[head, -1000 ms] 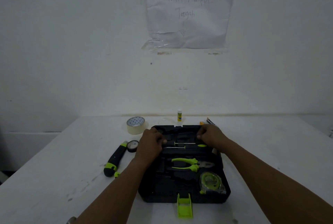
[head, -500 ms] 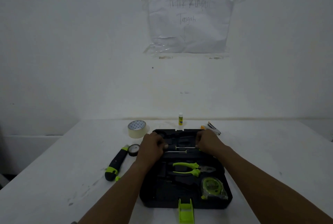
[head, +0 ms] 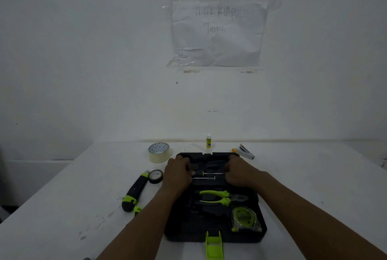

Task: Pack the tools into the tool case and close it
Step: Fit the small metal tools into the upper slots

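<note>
The black tool case (head: 259, 236) lies open on the white table, its green latch (head: 213, 244) at the near edge. Green-handled pliers (head: 217, 197) and a green tape measure (head: 244, 216) sit in its slots. Two thin screwdrivers (head: 211, 174) lie across the far half of the case. My left hand (head: 178, 173) is curled over their left ends, fingers on a black handle. My right hand (head: 238, 173) is curled over their right ends and hides what is under it. A black and green utility knife (head: 135, 191) lies on the table left of the case.
A small black tape roll (head: 156, 176) lies beside the knife. A masking tape roll (head: 159, 152) stands behind it. A glue stick (head: 208, 141) and a stapler with pens (head: 244, 151) lie near the wall. A paper sheet (head: 217, 31) is taped on the wall.
My right hand has slid left over the green end of the screwdrivers, so both hands stand closer together. The tools in the case have not moved.
</note>
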